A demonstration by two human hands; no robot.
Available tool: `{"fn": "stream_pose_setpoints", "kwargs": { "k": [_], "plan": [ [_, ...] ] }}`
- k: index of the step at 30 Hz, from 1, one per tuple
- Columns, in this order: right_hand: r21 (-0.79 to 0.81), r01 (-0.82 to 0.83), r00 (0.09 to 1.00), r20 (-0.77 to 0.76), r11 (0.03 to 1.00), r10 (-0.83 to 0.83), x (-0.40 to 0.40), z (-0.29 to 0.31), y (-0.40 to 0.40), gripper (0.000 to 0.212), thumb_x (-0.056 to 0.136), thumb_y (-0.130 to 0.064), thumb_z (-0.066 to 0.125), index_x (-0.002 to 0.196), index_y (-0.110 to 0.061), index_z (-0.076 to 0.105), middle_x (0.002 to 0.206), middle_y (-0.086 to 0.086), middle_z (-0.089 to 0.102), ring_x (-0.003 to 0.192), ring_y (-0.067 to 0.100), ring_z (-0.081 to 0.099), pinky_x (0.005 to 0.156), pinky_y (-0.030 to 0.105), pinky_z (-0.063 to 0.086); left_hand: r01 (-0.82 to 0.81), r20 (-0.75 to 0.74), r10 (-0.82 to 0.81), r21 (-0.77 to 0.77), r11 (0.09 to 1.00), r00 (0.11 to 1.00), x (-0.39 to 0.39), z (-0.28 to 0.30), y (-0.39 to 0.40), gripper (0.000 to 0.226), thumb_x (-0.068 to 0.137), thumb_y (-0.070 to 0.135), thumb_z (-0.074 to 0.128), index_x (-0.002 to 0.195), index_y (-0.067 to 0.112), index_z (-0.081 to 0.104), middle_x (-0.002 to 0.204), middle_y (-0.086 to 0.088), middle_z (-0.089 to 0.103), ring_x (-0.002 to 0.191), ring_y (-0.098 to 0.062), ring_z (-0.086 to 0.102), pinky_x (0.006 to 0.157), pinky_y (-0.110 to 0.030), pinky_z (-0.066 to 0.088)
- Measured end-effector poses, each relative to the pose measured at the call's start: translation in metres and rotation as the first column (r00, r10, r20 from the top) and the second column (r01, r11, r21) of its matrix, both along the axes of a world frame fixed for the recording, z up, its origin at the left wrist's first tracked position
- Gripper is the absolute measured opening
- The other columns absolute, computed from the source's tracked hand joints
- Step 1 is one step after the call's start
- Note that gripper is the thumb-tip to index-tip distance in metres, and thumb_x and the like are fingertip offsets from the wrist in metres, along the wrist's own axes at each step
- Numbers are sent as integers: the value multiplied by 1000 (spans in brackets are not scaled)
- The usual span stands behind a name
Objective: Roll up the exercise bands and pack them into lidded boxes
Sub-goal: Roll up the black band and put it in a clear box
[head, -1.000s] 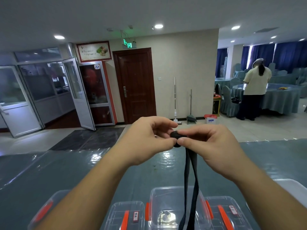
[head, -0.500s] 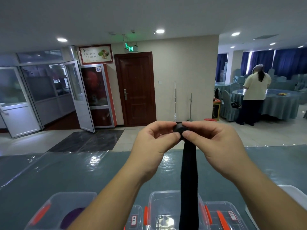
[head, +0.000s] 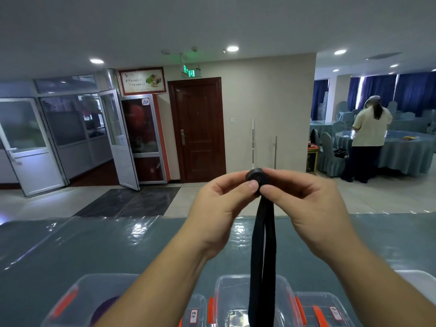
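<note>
Head view
Left hand: raised above the table, thumb and fingers pinching the left side of the rolled part of the band.
Right hand: pinching the right side of the same roll.
Band: black, small tight roll at the top between both hands; loose doubled tail hanging straight down over the boxes.
Boxes: clear plastic with orange latches, in a row at the near table edge; something purple inside the left one.
Table: grey-green cover under glossy plastic film.
Background: brown door; person standing at a round table, far right.
</note>
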State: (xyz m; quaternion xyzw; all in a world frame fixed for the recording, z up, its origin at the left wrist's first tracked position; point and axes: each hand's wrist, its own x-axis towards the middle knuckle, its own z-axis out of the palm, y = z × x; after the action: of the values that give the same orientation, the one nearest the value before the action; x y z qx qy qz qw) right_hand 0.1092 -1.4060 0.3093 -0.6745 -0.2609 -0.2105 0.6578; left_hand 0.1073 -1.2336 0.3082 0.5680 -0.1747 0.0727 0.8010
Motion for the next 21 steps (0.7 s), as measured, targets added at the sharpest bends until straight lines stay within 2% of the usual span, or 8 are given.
{"fn": "stream_pose_setpoints", "kwargs": {
  "k": [2,5,8,10,13,16,19,21],
  "plan": [
    [-21,11,1000,1,1000,-11,2,0,-2,32,86,-7,78,114,-22,79,104,-8,81,103,10,76,94,30,60,-6,-33,6,-7,1000,999,0,-4,-2,26,92,3,72,118,2,74,113,-14,78,110,-22,74,97,-28,57],
    [-128,-5,1000,0,992,5,2,3,-8,32,86,-2,78,108,-25,80,101,-9,82,99,9,77,94,32,61,-66,6,66,231,971,998,3,-2,9,30,84,18,80,114,12,77,109,-8,78,105,-20,74,99,-36,56],
    [-292,-65,998,-10,954,65,0,9,-13,36,86,-1,79,108,-29,79,99,-10,82,97,10,78,92,32,61,-108,67,87,440,891,994,-1,7,19,24,88,17,82,112,14,77,102,-7,79,91,-17,76,85,-25,58],
    [-322,-68,998,-30,944,62,-1,13,-14,38,84,-6,83,111,-29,73,97,-11,82,95,10,78,90,30,60,-120,89,87,491,863,992,-3,14,21,22,90,10,79,112,9,77,105,-13,78,91,-19,77,83,-24,60],
    [-205,24,1000,21,978,-20,0,10,-11,29,80,-11,86,102,-26,74,94,-7,81,91,10,78,87,29,62,-28,21,23,285,958,1000,-5,15,16,19,91,5,72,110,2,74,108,-20,76,96,-22,75,90,-30,60],
    [-129,21,999,39,991,-16,-1,5,-8,29,84,-9,82,110,-20,80,101,-7,82,98,10,77,91,28,62,28,-51,-27,33,999,998,-7,10,6,14,95,5,66,107,5,73,101,-11,77,94,-18,74,88,-27,62],
    [-168,10,999,32,986,-5,-1,7,-12,30,86,-5,79,110,-22,81,101,-10,82,99,8,77,93,27,61,32,-96,-32,9,999,995,-6,8,5,13,96,3,66,107,5,72,101,-12,76,95,-21,74,88,-27,62],
    [-236,5,1000,25,972,0,0,12,-15,31,86,-4,79,105,-29,81,98,-13,82,97,6,77,92,28,61,8,-60,0,132,991,998,-3,9,12,14,94,2,69,107,5,73,105,-16,75,100,-25,74,91,-32,62]
  ]
}}
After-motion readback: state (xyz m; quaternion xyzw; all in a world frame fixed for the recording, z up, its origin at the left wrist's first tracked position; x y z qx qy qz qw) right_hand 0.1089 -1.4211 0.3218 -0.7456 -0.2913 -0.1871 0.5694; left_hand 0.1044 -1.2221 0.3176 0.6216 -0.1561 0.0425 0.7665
